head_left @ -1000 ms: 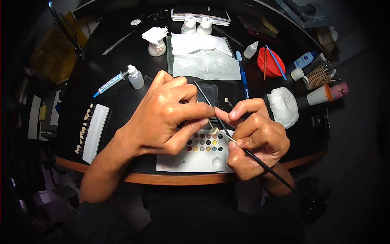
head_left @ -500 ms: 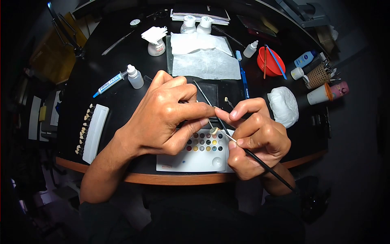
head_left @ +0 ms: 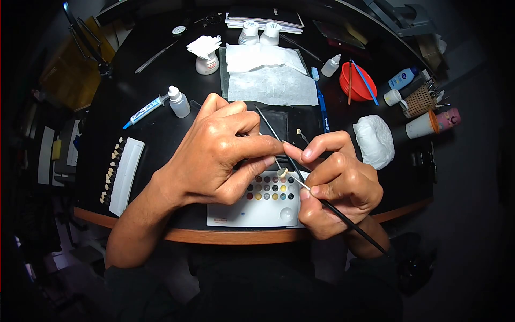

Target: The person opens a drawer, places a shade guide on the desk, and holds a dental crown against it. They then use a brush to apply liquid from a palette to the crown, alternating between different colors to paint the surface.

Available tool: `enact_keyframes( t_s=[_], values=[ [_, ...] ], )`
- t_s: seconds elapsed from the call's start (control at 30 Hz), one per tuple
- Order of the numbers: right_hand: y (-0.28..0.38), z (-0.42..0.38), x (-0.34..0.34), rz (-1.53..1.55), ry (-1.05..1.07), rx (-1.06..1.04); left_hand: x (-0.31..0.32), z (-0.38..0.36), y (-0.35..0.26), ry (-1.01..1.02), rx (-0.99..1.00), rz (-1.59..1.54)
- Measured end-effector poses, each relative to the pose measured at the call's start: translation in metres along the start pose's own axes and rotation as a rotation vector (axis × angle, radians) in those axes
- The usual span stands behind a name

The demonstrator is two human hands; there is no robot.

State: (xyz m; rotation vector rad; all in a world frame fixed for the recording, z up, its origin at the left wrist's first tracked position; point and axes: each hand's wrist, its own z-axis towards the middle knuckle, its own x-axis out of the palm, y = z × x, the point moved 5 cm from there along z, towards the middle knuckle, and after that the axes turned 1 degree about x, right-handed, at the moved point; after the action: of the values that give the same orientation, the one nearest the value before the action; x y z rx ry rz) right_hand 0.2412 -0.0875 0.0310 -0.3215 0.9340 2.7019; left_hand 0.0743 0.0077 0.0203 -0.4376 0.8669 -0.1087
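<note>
Left hand [head_left: 225, 145] palm-down, fingers pinched; right hand [head_left: 340, 185] curled, fingertips pinched.

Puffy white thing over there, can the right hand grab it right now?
Probably yes, but not with free fingers: the right hand is pinching a brush. The puffy white thing sits close by, and I see nothing blocking the way.

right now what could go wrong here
The brush in the right hand meets the small crown, so a slip could smear or mark it. The left hand seems to hold the crown by a thin tool, so it might twist or drop onto the color palette below. The open color wells could also get smudged if a hand dips.
</note>
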Motion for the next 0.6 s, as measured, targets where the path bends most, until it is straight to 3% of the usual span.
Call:
enact_keyframes(
  t_s=[0.6],
  values=[
    [0.0038, 0.0003, 0.0019, -0.007, 0.020, -0.023, 0.0000, 0.0001, 0.0008, 0.009, -0.006, 0.028]
  ],
)
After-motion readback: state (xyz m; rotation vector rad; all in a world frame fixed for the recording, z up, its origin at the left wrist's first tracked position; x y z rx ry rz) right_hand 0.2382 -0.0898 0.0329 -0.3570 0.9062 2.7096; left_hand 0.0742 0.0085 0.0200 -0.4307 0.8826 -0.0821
